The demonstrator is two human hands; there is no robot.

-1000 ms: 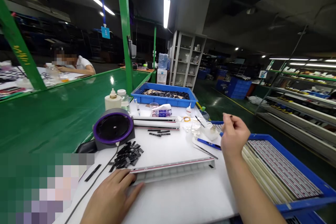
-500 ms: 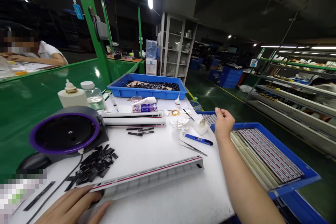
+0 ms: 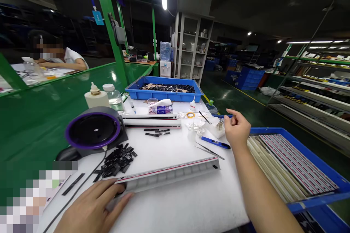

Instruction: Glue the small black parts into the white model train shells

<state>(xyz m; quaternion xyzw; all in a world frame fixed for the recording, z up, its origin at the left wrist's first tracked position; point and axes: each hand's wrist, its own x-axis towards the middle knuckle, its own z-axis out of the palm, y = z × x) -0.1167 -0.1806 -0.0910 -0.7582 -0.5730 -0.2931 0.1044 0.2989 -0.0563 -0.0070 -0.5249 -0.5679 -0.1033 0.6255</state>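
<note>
Just hands (image 3: pixel 91 207) (image 3: pixel 237 129) — ribbed plastic strip (image 3: pixel 166 174)

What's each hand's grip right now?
Left hand: open, resting on white ribbed strip.
Right hand: raised, pinched; anything held is too small to tell.

A co-worker (image 3: pixel 61 57) sits across the green bench (image 3: pixel 62 91); a water dispenser (image 3: pixel 165 69) stands beside white shelving (image 3: pixel 193 49).
</note>
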